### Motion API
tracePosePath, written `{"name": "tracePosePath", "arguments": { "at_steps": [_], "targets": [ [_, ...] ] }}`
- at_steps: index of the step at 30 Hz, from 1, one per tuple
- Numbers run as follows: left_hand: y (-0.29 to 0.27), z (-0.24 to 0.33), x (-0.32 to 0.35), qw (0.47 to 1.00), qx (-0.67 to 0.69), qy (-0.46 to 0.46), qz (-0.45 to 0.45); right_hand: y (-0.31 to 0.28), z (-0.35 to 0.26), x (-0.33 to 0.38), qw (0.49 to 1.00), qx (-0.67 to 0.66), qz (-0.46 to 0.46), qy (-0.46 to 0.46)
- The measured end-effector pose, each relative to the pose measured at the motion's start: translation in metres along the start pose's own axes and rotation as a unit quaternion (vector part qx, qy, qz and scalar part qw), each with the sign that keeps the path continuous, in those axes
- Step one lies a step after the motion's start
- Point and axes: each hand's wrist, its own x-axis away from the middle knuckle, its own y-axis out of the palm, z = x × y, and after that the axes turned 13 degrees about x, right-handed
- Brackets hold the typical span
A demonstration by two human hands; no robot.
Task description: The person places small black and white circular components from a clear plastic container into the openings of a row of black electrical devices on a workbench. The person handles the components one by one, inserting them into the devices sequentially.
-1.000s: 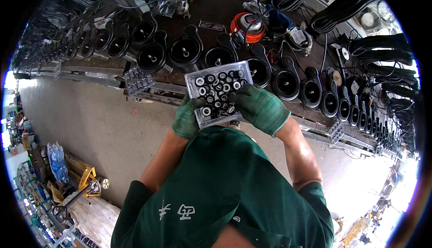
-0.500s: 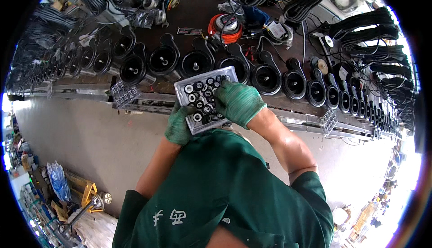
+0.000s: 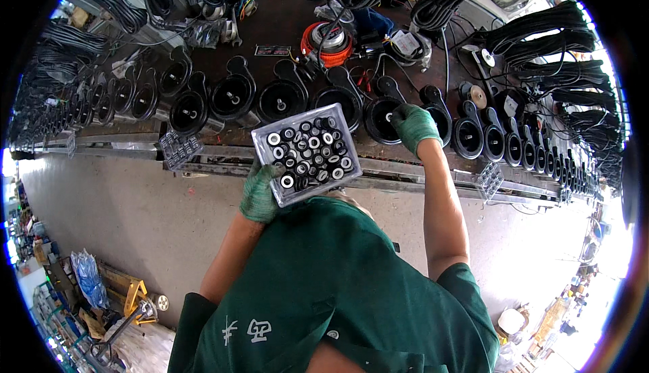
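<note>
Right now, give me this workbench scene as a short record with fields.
left hand: green-gloved left hand holds the clear tray by its lower left corner
tray contents: small black and white rings, loosely piled
right hand: green-gloved right hand rests at a black round housing
bench: row of black housings along a metal rail
behind: orange cable reel, black cable bundles

My left hand (image 3: 260, 194), in a green glove, holds a clear tray (image 3: 307, 153) of small black-and-white rings by its lower left corner, tilted above the worktop (image 3: 284, 31) edge. My right hand (image 3: 414, 124), also gloved, rests on a black round housing (image 3: 382, 114) in the long row along the worktop. An orange cable reel (image 3: 327, 40) sits behind the row.
</note>
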Motion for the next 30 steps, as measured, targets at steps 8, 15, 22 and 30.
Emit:
{"name": "tracePosePath", "arguments": {
  "at_steps": [8,15,22,30],
  "targets": [
    [0.010,-0.005,0.001,1.000,-0.010,-0.006,-0.007,0.011,0.000,0.011,0.976,-0.105,0.127,-0.145],
    [0.032,-0.012,0.004,0.999,-0.031,-0.037,0.004,-0.020,-0.070,0.070,0.820,0.024,0.239,-0.520],
    [0.016,-0.034,-0.012,0.997,-0.016,-0.063,-0.044,-0.001,-0.076,0.068,0.891,0.057,0.148,-0.425],
    [0.047,-0.059,0.000,0.998,-0.051,-0.033,0.012,-0.023,-0.004,0.066,0.852,-0.039,0.222,-0.472]
  ]
}}
